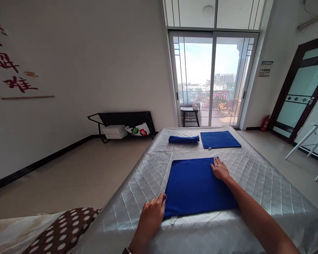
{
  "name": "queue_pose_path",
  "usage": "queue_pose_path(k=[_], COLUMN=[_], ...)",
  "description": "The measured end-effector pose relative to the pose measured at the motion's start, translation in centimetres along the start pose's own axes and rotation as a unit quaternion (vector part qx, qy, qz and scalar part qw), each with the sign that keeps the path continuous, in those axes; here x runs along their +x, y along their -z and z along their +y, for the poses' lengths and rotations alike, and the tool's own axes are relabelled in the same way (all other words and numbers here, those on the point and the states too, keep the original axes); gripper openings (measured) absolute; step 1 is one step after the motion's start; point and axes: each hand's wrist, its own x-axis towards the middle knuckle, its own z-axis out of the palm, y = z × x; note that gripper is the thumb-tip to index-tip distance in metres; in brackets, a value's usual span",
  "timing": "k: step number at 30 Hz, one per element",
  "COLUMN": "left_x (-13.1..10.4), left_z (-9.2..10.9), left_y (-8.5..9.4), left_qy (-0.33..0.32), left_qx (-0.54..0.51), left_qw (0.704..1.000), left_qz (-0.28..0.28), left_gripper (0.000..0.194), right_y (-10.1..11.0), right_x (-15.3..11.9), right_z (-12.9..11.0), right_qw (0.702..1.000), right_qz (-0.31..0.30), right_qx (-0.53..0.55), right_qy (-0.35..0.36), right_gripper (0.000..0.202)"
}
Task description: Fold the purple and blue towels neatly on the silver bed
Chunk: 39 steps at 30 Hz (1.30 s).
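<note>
A blue cloth [196,187] lies flat on the silver quilted bed cover [132,187], with a small white tag at its near edge. At its left edge, my left hand [154,208] has its fingers closed on the cloth. My right hand [219,169] rests flat on the far right corner, fingers spread. Farther back lie a rolled blue cloth [183,139] on the left and a second flat blue cloth [220,139] on the right.
Brown polka-dot fabric [66,229] lies at the lower left. Beyond the bed are a black folding frame [124,118] with a white box [114,131], a dark stool [189,111] by the glass doors, a fire extinguisher [265,123] and white metal legs [303,141] at right.
</note>
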Motion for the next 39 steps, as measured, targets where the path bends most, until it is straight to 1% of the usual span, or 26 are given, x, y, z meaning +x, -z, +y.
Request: queue_pose_path(k=[2,5,7,9,11,14,16,18,20,21,23,25,26,28,30,36,38,39], left_x=[0.0,0.2,0.7,1.8,3.7,7.7,10.4,12.8,14.4,15.0,15.8,16.2,16.4,16.9,17.4,18.6,18.6,18.6], left_z=[-0.2,-0.5,-0.2,1.1,3.5,9.1,13.2,16.6,18.9,19.6,20.3,20.0,19.5,17.8,15.2,4.7,2.3,1.4], left_y=[-0.1,0.0,0.4,0.9,1.4,1.7,1.3,0.5,-0.7,-1.3,-2.7,-3.9,-4.4,-4.9,-4.9,-3.0,-2.7,-2.7], left_qy=[0.005,0.005,-0.014,-0.062,-0.131,-0.225,-0.271,-0.303,-0.316,-0.317,-0.316,-0.299,-0.283,-0.241,-0.198,-0.078,-0.056,-0.051], left_qx=[0.014,0.035,0.02,-0.015,-0.052,-0.089,-0.093,-0.08,-0.072,-0.07,-0.069,-0.068,-0.066,-0.056,-0.042,-0.013,-0.012,-0.012], left_qw=[1.0,0.999,0.997,0.994,0.985,0.968,0.956,0.948,0.945,0.944,0.944,0.95,0.956,0.968,0.979,0.997,0.998,0.999], left_qz=[0.004,0.039,0.07,0.092,0.096,0.071,0.053,0.05,0.053,0.056,0.057,0.054,0.05,0.042,0.034,0.015,0.014,0.013], left_gripper=[0.037,0.036,0.035,0.033,0.032,0.033,0.033,0.033,0.034,0.035,0.04,0.046,0.049,0.056,0.06,0.066,0.067,0.068], right_y=[-0.7,-1.0,-0.9,-0.7,-0.5,-0.2,-0.3,-0.5,-0.9,-1.2,-1.6,-1.8,-1.8,-1.6,-1.2,-0.5,-0.6,-0.6], right_x=[0.2,0.3,0.3,0.2,0.1,-0.1,-0.1,0.0,0.2,0.3,0.5,0.6,0.7,0.6,0.4,0.0,0.0,0.0], right_z=[0.3,0.3,0.2,0.0,-0.1,-0.2,-0.1,0.1,0.6,0.9,1.3,1.4,1.2,0.8,0.3,-0.1,0.0,0.1], right_qw=[1.0,1.0,1.0,0.999,0.999,0.999,0.999,0.999,1.0,1.0,1.0,1.0,1.0,1.0,0.999,0.999,0.999,0.999], right_qz=[0.014,0.015,0.007,0.0,-0.003,-0.001,0.004,0.006,0.004,0.004,0.008,0.015,0.016,0.015,0.012,0.009,0.01,0.011], right_qx=[0.002,0.01,0.02,0.031,0.039,0.044,0.041,0.033,0.023,0.019,0.016,0.019,0.02,0.024,0.027,0.034,0.034,0.033], right_qy=[-0.002,-0.01,-0.016,-0.018,-0.019,-0.022,-0.019,-0.011,-0.002,0.004,0.015,0.02,0.017,0.003,-0.012,-0.02,-0.02,-0.02], right_gripper=[0.065,0.067,0.067,0.067,0.067,0.067,0.067,0.065,0.064,0.064,0.065,0.065,0.064,0.064,0.065,0.066,0.066,0.066])
